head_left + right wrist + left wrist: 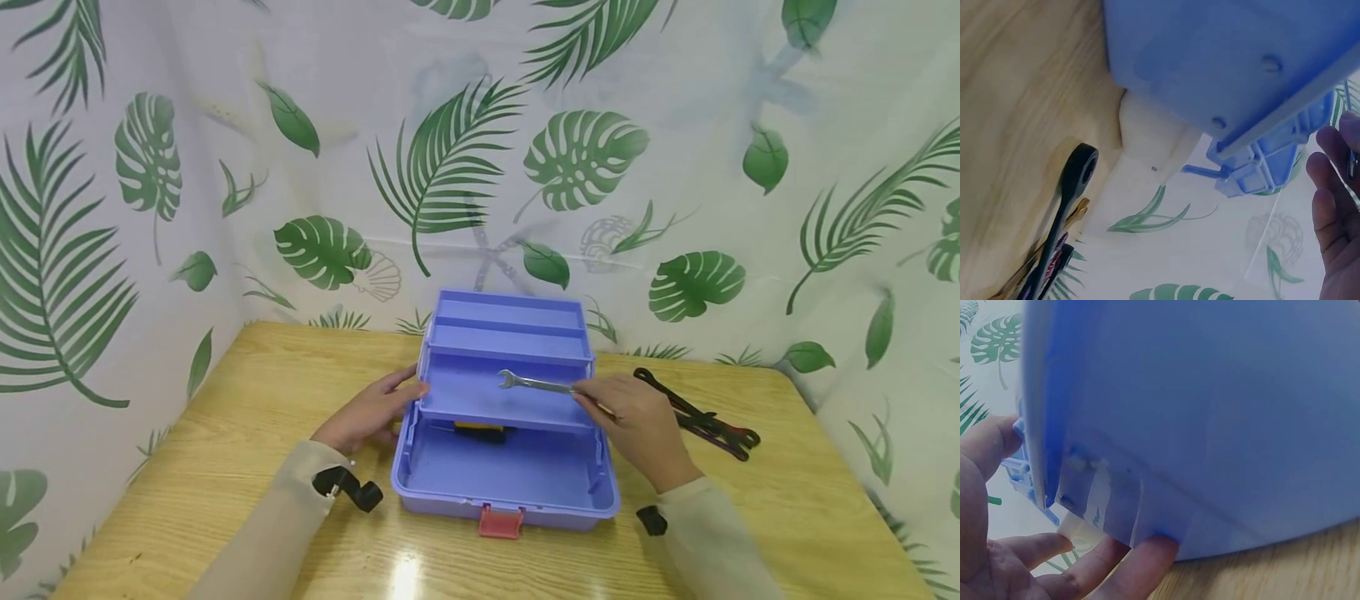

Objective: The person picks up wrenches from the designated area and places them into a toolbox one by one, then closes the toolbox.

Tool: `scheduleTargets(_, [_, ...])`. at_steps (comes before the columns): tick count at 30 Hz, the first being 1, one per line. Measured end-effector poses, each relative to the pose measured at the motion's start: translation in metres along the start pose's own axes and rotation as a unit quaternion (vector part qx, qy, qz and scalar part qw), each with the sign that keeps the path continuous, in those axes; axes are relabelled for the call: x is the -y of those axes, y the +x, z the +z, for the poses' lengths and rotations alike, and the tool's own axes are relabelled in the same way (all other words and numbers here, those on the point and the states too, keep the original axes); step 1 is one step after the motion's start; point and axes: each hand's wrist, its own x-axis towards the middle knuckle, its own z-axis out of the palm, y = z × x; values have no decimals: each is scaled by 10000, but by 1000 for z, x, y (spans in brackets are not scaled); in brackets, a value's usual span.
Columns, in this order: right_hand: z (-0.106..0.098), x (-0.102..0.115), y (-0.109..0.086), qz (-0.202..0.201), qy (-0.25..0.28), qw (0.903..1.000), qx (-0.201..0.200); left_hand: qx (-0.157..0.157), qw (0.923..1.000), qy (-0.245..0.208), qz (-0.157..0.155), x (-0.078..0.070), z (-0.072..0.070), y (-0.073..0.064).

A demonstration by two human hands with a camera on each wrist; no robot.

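My right hand (633, 417) pinches the end of a silver wrench (540, 385) and holds it over the middle tray of an open blue-purple toolbox (431, 504). The wrench's open-ended head points left. On the toolbox's left side, my left hand (375, 408) has its thumb over the tray edge. Its other fingers (1154, 559) rest against the outer wall in the left wrist view. At the back of the lower compartment lies a yellow-and-black tool (480, 432), partly hidden beneath the tray. The right wrist view catches only the edge of the right hand (1344, 212).
Several dark wrenches (697, 417) lie in a pile on the wooden table (810, 508), right of the toolbox. A red latch (501, 522) hangs from the toolbox's front. Behind the table hangs a leaf-patterned cloth (315, 158).
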Motion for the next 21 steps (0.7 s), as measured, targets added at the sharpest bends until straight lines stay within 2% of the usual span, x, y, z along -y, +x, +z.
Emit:
scheduleTargets(12, [8,8,18,-351,136,9986,366,-30,9998,200,-26,-5,-3,1])
scheduleTargets(16, [11,12,26,-340,21,9969,715,-12,9999,153,14,-3,-3,0])
scheduleTargets(21, [11,18,31,-90,-107,9910,1334,58,10000,20,4,-1,-1,-1])
